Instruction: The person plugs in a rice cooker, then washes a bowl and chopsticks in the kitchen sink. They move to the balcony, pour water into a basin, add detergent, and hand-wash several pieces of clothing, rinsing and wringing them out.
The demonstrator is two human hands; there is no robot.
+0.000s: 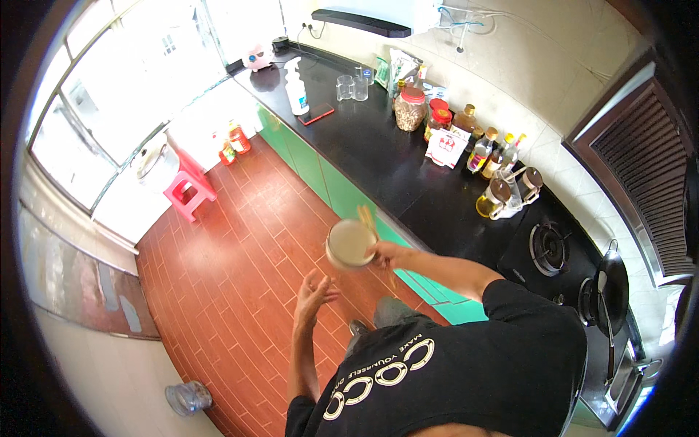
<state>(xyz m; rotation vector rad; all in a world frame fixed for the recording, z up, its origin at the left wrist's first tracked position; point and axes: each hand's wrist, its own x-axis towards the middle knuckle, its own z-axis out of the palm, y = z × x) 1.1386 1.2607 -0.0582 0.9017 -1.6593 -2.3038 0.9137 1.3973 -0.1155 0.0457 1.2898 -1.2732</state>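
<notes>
My right hand (386,255) grips a pale round bowl (349,244) by its rim, together with thin wooden sticks that look like chopsticks (366,217). The sticks are blurred and poke out above and below the hand. The bowl hangs over the floor beside the green cabinet fronts, its wide face towards me. Lower and to the left, my left hand (317,295) is raised with its fingers apart and nothing in it, a short way from the bowl and not touching it.
A black countertop (371,158) carries a spray bottle (296,90), a red phone (316,114), glass mugs (352,88), jars (410,109) and several bottles (482,150). A gas stove (546,251) and wok (612,292) lie right. A pink stool (191,191) and water jug (188,398) stand left.
</notes>
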